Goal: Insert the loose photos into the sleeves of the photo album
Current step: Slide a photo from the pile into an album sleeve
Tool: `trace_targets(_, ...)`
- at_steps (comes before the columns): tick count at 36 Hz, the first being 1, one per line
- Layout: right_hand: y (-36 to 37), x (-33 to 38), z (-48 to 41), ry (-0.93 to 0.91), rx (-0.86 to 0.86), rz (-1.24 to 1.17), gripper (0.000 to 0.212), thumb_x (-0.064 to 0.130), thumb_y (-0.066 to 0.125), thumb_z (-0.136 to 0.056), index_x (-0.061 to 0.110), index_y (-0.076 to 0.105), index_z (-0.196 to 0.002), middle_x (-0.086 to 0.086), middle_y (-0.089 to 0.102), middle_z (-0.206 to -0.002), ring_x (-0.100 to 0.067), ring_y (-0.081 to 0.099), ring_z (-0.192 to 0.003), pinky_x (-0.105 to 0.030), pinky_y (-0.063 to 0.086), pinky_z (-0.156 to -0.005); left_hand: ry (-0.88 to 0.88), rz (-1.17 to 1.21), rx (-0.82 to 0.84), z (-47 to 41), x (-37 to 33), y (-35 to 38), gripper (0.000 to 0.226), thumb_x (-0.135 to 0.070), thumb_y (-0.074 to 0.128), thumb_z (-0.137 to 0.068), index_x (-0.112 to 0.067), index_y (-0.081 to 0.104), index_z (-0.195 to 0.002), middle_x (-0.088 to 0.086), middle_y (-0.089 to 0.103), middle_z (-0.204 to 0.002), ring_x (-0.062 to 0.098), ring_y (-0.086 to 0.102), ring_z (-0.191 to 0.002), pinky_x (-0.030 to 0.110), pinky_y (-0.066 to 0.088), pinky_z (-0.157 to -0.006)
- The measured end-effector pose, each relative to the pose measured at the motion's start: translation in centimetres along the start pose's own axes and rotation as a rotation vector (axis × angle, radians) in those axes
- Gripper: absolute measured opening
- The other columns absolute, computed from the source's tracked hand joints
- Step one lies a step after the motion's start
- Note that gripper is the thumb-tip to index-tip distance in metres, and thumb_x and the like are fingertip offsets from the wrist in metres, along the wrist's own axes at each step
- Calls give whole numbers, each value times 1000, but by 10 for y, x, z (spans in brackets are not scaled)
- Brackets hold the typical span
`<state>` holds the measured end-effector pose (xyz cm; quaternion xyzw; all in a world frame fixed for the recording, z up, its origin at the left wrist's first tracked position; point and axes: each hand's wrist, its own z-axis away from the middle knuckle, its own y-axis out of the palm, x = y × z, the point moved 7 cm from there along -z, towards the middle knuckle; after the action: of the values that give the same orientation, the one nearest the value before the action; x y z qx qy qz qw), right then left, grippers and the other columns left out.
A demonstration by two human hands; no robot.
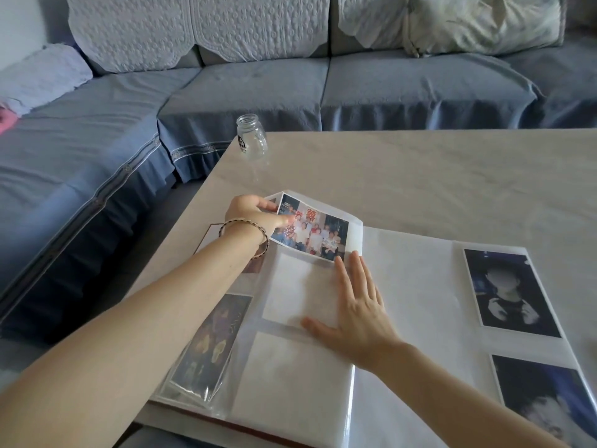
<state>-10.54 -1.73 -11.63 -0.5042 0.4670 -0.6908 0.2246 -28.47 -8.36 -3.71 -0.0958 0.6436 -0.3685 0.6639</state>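
An open photo album (416, 286) lies on the pale table. A colour group photo (315, 232) sits at the top of the left page, partly in the upper sleeve. My left hand (255, 215) pinches the photo's left edge, with a bracelet on the wrist. My right hand (355, 308) lies flat with straight fingers on the empty sleeve (297, 286) below the photo. Another empty sleeve (290, 376) is beneath it. A dark photo (210, 344) fills a sleeve at the left, and two dark portraits (507, 292) occupy the right page.
A small clear glass jar (252, 137) stands near the table's far left corner. A blue-grey sofa (258, 85) wraps round the table at the back and left. The table edge (181, 231) runs diagonally on the left.
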Motion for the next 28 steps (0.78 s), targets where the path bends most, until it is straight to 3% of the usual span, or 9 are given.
trace_targets(5, -1, -1, 0, 1, -21, -65, 119, 86, 14, -53, 19, -16, -147, -2, -25, -153, -14, -23, -141, -20, -15, -104, 77, -72, -41, 3, -7, -1, 17, -21, 80, -72, -18, 63, -74, 1, 66, -82, 20, 63, -82, 28, 50, -79)
trace_targets(7, -3, 0, 1, -17, -20, -129, 119, 87, 30, -59, 20, -13, -148, 1, -25, -153, -11, -22, -140, -19, -13, -106, 115, -94, -38, 5, -12, 0, 13, -19, 77, -76, -17, 64, -76, 1, 65, -78, 19, 61, -77, 26, 49, -76)
trace_targets(11, -5, 0, 5, -45, -10, -314, 112, 67, 61, -72, 24, -7, -149, 10, -20, -153, 2, -18, -136, -16, -5, -110, 122, -99, 2, 7, -17, 2, 10, -16, 73, -79, -17, 64, -76, 5, 66, -82, 22, 63, -78, 34, 53, -84)
trace_targets(15, -5, -6, 10, -25, -25, -452, 110, 62, 67, -69, 26, 0, -149, 19, -12, -151, 5, -7, -138, -15, 4, -111, 52, 0, 19, 8, -18, 3, 24, -9, 77, -75, -4, 67, -96, 2, 62, -70, 17, 60, -58, 39, 58, -77)
trace_targets(17, -4, -9, 11, -3, -18, -465, 106, 54, 70, -73, 26, 1, -148, 17, -10, -151, 3, -3, -139, -12, 5, -108, 49, -23, 34, 9, -20, 3, 31, -6, 79, -71, -5, 66, -99, 3, 63, -78, 15, 58, -53, 38, 58, -75)
trace_targets(19, -4, -11, 12, 2, -17, -464, 105, 50, 71, -74, 25, 2, -149, 18, -7, -150, 0, -1, -140, -10, 6, -106, 62, -58, 35, 11, -21, 4, 33, -6, 81, -68, -11, 63, -95, 3, 64, -87, 21, 64, -66, 41, 57, -80)
trace_targets(21, -4, -12, 11, 2, -16, -466, 105, 48, 72, -74, 25, 2, -149, 22, -4, -145, 0, 0, -141, -8, 6, -103, 85, -92, 20, 12, -23, 4, 36, -11, 85, -64, -16, 59, -89, -3, 63, -79, 24, 66, -83, 41, 55, -84)
trace_targets(24, -5, -13, 11, 5, -12, -452, 105, 49, 72, -74, 24, 3, -149, 16, -5, -151, -2, 1, -141, -8, 5, -102, 120, -133, -19, 14, -24, 3, 41, -21, 86, -63, -19, 59, -93, -5, 66, -76, 19, 65, -84, 35, 53, -84)
trace_targets(28, -5, -14, 10, 0, -5, -454, 106, 50, 73, -73, 23, 4, -149, 13, -7, -154, -5, 0, -142, -12, 7, -108, 81, -131, -52, 13, -20, -3, 42, -23, 87, -62, -22, 60, -94, 3, 69, -100, 20, 65, -92, 34, 53, -84)
